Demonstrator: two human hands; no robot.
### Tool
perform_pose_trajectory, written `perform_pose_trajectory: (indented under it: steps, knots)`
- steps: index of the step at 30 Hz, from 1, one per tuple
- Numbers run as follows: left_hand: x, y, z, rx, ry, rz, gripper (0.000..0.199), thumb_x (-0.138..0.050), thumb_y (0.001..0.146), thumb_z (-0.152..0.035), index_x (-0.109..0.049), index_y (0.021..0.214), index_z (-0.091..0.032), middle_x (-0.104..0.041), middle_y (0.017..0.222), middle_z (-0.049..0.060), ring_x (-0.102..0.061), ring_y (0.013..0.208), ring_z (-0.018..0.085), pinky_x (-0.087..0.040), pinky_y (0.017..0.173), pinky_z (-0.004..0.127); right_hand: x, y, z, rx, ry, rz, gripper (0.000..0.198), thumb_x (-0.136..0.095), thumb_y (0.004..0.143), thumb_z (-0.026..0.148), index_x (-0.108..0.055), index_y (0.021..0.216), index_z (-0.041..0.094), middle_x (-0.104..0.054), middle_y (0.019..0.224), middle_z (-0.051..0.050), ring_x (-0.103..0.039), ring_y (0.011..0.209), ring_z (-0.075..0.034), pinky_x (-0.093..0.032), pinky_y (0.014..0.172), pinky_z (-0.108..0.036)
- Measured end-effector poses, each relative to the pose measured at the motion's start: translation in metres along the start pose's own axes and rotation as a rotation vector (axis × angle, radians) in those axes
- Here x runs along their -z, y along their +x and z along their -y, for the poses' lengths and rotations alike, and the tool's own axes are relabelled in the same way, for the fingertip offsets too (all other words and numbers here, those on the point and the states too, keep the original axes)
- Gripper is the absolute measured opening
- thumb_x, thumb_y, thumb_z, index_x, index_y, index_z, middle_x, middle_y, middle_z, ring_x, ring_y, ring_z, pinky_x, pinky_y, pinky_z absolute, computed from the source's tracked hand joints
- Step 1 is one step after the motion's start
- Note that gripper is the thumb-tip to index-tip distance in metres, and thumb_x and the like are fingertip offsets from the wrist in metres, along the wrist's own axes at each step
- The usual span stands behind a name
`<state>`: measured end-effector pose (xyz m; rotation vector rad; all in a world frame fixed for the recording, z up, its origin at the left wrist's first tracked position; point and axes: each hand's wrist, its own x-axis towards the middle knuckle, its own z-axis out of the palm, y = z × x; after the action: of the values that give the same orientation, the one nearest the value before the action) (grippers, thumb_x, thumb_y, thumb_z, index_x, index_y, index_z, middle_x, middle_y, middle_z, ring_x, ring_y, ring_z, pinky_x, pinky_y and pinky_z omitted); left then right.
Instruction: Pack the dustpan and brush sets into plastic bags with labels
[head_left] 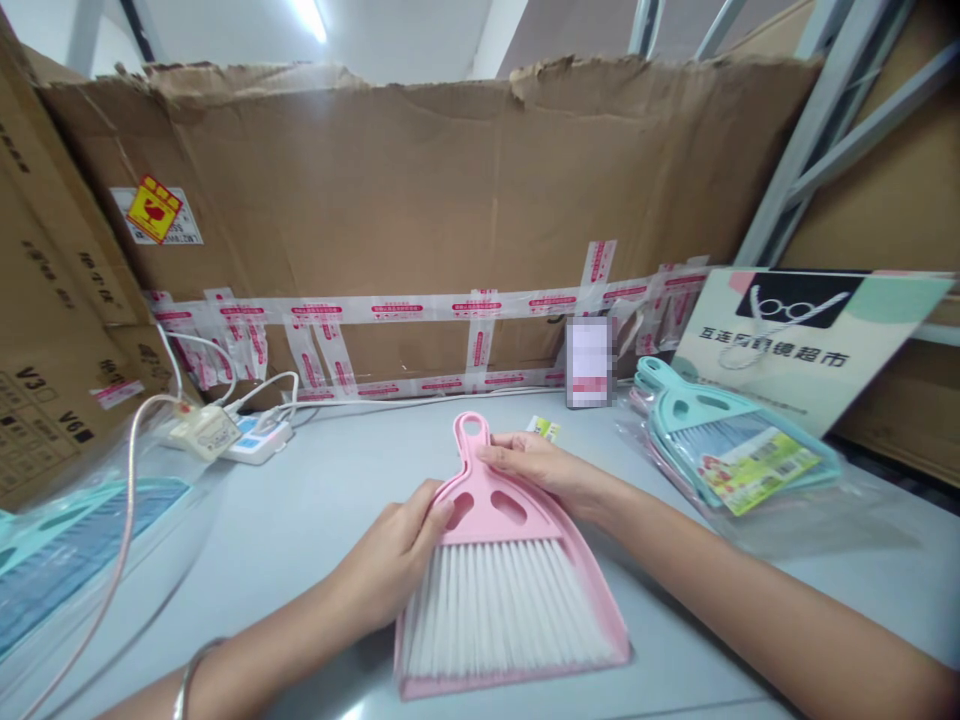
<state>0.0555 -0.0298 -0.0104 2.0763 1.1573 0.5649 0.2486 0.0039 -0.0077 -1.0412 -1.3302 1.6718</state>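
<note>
Pale grey smooth bench (322, 470): spreads under and around the left grip (405, 545) and the right grip (544, 470).
Large brown cardboard box with a ragged top edge (450, 180): stands beyond both grips, its lower part crossed by pink-and-white tape.
Flat white printed board with black eyeglasses artwork (772, 345): leans well to the right of and beyond the right grip.
Teal plastic dustpan-and-brush sets in clear bags (739, 440): lie right of the right grip, in front of the board, a bright printed card on the top one.
Bagged teal plastic set with bluish bristles (90, 550): lies well left of the left grip, partly out of view.
Pink plastic dustpan (600, 610): between the two grips, its wide mouth toward the person, its looped handle pointing away.
Pink plastic brush with white bristles (495, 610): nested in the dustpan, between the grips.
Left grip: closed around the pink pair's left shoulder, thumb on top by an oval hole.
Right grip: pinching the handle's neck from the right, thumb on top.
White power strip with plugged-in cables (262, 440): left of and beyond the left grip.
Upright phone, screen blurred (589, 360): just beyond the right grip, near the box.
Small yellow-green printed card (544, 428): just behind the right grip.
</note>
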Motion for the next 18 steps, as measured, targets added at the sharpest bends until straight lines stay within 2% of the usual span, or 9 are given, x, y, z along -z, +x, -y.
perform_pose_trajectory:
  steps: [5, 10, 18]
  knots:
    - [-0.0047, -0.0027, -0.0019, -0.013, 0.004, 0.050, 0.035, -0.023, 0.091, -0.046, -0.049, 0.087, -0.022, -0.051, 0.066, -0.003, -0.049, 0.063, 0.014, -0.034, 0.062, 0.024, -0.0023, 0.0031, -0.0026, 0.036, -0.039, -0.025, 0.040, -0.077, 0.053, 0.042, -0.059, 0.073, 0.012, -0.062, 0.062, -0.001, -0.060, 0.063, -0.015, -0.046, 0.061, -0.027]
    - [-0.0039, -0.0018, -0.0012, -0.024, -0.016, 0.044, 0.034, -0.024, 0.091, -0.045, -0.049, 0.087, -0.022, -0.052, 0.070, -0.003, -0.050, 0.066, 0.014, -0.034, 0.065, 0.025, -0.0039, 0.0035, -0.0038, 0.031, -0.014, -0.020, 0.039, -0.076, 0.054, 0.042, -0.059, 0.072, 0.012, -0.064, 0.064, -0.003, -0.060, 0.062, -0.015, -0.046, 0.061, -0.027]
    - [-0.0044, -0.0030, -0.0013, 0.004, -0.011, 0.057, 0.036, -0.023, 0.091, -0.046, -0.050, 0.090, -0.022, -0.053, 0.070, -0.002, -0.050, 0.067, 0.015, -0.033, 0.065, 0.026, -0.0029, 0.0075, -0.0091, 0.009, -0.042, -0.084, 0.036, -0.077, 0.055, 0.041, -0.061, 0.068, 0.011, -0.061, 0.058, 0.000, -0.056, 0.054, -0.011, -0.043, 0.055, -0.024]
